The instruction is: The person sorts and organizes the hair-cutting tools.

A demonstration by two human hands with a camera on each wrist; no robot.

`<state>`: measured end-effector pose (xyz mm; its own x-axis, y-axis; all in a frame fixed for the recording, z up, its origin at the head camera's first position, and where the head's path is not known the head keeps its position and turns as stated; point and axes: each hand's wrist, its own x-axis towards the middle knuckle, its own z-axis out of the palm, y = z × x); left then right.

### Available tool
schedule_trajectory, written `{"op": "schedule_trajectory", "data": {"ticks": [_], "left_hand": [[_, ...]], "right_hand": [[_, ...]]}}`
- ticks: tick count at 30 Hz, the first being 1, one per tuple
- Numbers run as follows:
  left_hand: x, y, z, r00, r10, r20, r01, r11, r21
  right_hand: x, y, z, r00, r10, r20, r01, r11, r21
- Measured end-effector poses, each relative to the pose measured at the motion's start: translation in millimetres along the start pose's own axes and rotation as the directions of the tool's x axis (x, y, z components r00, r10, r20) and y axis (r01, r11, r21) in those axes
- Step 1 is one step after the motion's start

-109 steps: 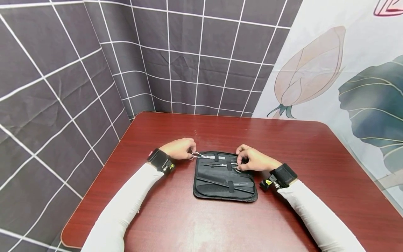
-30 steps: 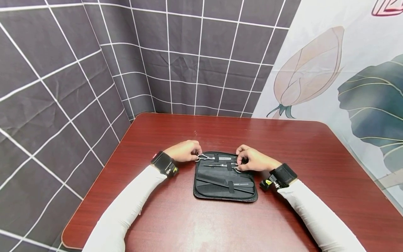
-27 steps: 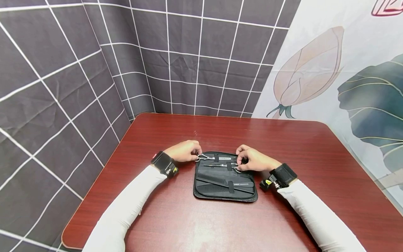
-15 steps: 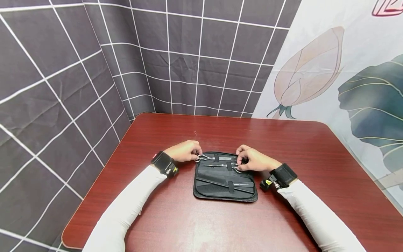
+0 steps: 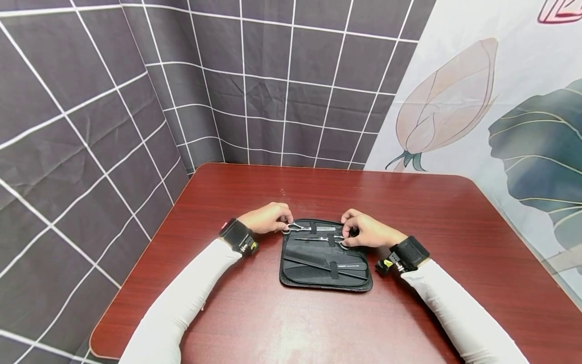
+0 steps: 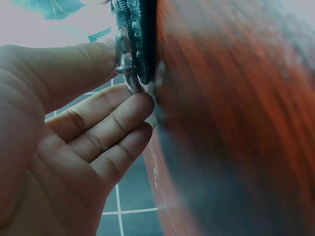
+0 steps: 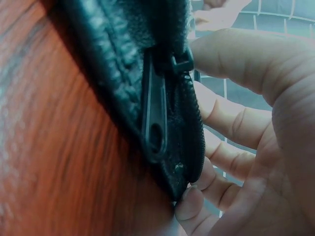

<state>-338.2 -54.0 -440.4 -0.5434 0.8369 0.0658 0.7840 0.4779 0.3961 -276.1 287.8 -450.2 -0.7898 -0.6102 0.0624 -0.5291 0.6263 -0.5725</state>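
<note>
A black zip case (image 5: 325, 288) lies unfolded on the table. My left hand (image 5: 268, 218) pinches the finger rings of the upper silver scissors (image 5: 325, 229), whose blades pass under an elastic loop. In the left wrist view the thumb and fingers (image 6: 135, 105) meet at the metal ring beside the case edge. My right hand (image 5: 370, 231) grips the case's right edge with curled fingers, next to the handles of the lower scissors (image 5: 313, 238), which it partly hides. The right wrist view shows the thumb against the zipped edge, near a zip pull (image 7: 155, 118).
Below the scissors, a black comb (image 5: 306, 261) and a second, wider comb (image 5: 309, 274) sit in the case under a strap (image 5: 334, 270). The reddish-brown table (image 5: 254, 313) meets grid-patterned cloth (image 5: 268, 91) behind and to the left.
Since the earliest frame, my left hand has moved right, and the upper scissors have slid farther right through their loop. The right hand has stayed in place. Over the last second little has changed.
</note>
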Motion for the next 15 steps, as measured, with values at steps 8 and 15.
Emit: {"op": "schedule_trajectory", "data": {"ticks": [8, 15], "left_hand": [[1.2, -3.2, 3.0, 1.0, 0.023, -0.02, -0.023, 1.0, 0.006], [0.6, -1.1, 3.7, 1.0, 0.01, -0.022, -0.01, 1.0, 0.006]], "right_hand": [[0.5, 2.1, 1.0, 1.0, -0.005, -0.005, 0.004, 1.0, -0.019], [1.5, 5.5, 0.8, 0.999, -0.026, -0.019, 0.024, 0.998, -0.064]]}}
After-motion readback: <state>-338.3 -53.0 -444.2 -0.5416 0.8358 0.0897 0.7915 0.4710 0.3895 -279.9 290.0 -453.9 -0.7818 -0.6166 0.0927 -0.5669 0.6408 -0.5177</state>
